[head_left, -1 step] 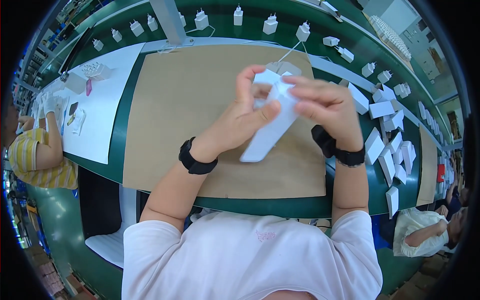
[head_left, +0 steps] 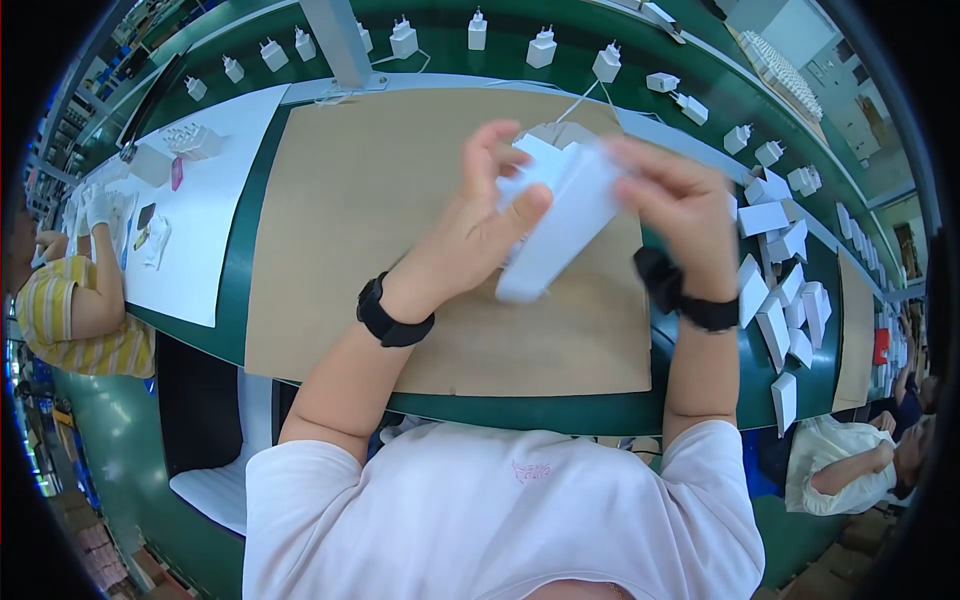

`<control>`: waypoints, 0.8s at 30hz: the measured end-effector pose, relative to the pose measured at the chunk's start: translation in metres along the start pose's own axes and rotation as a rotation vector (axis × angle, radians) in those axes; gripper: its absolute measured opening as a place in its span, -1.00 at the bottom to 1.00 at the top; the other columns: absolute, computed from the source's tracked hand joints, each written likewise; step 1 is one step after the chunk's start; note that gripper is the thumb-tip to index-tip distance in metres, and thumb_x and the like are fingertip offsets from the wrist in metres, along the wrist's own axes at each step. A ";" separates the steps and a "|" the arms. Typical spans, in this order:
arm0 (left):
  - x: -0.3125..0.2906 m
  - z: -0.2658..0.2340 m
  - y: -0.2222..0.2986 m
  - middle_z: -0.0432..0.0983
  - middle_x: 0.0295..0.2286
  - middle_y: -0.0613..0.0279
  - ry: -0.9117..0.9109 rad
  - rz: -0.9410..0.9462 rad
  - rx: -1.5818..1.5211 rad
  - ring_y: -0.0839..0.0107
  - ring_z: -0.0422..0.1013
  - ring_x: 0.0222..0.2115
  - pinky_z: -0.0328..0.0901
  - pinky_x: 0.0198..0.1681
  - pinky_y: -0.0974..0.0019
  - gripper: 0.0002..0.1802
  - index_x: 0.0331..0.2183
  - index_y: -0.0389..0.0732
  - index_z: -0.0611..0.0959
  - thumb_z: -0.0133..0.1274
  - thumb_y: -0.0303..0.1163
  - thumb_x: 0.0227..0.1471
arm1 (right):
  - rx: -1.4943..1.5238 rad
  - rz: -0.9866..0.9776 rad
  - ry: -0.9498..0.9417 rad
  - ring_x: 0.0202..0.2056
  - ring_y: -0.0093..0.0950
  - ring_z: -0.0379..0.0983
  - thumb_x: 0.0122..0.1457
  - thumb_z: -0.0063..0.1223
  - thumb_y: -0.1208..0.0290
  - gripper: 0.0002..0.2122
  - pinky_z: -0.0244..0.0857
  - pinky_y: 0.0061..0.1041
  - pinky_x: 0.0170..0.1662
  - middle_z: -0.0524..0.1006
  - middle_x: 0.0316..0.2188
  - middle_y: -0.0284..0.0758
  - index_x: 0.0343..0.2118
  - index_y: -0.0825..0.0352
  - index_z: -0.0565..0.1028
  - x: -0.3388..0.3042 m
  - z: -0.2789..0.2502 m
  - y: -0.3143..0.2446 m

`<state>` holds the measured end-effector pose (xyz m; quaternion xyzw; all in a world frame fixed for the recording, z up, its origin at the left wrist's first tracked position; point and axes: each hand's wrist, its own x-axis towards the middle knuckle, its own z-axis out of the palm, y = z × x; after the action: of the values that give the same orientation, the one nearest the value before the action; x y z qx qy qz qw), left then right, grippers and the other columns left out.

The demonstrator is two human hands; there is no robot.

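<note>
Over the brown cardboard sheet (head_left: 350, 240), a white carton (head_left: 565, 230) is held slanted between both hands, its lower end pointing toward me. It looks like a thin folding box with flaps at the far end, smeared by motion. My left hand (head_left: 478, 215) grips its left side, thumb on the near face and fingers curled behind the far end. At the upper right edge, the fingers of my right hand (head_left: 680, 195) pinch the carton; this hand is blurred. Behind the carton, a pale grey object (head_left: 565, 132) is partly hidden.
White plug-in chargers (head_left: 478, 32) stand in a row along the far shelf. Several white boxes (head_left: 775, 310) lie heaped at the right. White paper (head_left: 215, 230) covers the table's left side, where a person in a striped top (head_left: 85, 320) works. Another person (head_left: 840, 465) sits at the right.
The carton has swung slightly right and its near end has lifted away from me. My right hand has shifted right along with its edge; my left hand's fingers have opened slightly.
</note>
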<state>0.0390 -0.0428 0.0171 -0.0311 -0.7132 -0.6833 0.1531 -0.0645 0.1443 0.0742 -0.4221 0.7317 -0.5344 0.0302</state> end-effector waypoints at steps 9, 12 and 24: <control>0.015 -0.004 -0.013 0.44 -0.28 -0.05 0.054 -0.276 0.714 0.07 0.30 -0.17 0.21 -0.11 0.16 -0.48 -0.24 -0.33 0.50 0.19 -0.18 -0.21 | -0.811 -0.149 0.376 -0.36 -0.48 0.45 -0.06 0.17 0.38 -0.80 0.31 -0.56 -0.28 0.53 -0.29 -0.28 -0.33 0.28 0.56 0.006 -0.044 0.032; 0.010 -0.001 -0.006 0.48 -0.41 0.05 0.219 -0.067 0.862 0.13 0.34 -0.26 0.24 -0.18 0.16 -0.62 -0.40 -0.29 0.53 0.25 -0.27 -0.29 | -0.483 0.170 0.122 -0.49 -0.57 0.39 -0.04 0.16 0.36 -0.71 0.30 -0.62 -0.37 0.52 -0.30 -0.27 -0.21 0.28 0.51 0.008 -0.006 0.023; 0.001 0.004 0.000 0.35 -0.30 0.05 -0.071 0.098 0.313 0.31 0.35 -0.45 0.29 -0.38 0.31 -0.56 -0.30 -0.21 0.36 0.21 -0.32 -0.22 | 0.385 0.099 -0.057 -0.33 -0.58 0.43 0.01 0.15 0.40 -0.80 0.31 -0.63 -0.30 0.48 -0.34 -0.34 -0.42 0.31 0.35 0.002 0.036 0.031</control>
<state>0.0374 -0.0392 0.0171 -0.0656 -0.8137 -0.5539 0.1638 -0.0656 0.1180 0.0345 -0.3871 0.6347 -0.6501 0.1571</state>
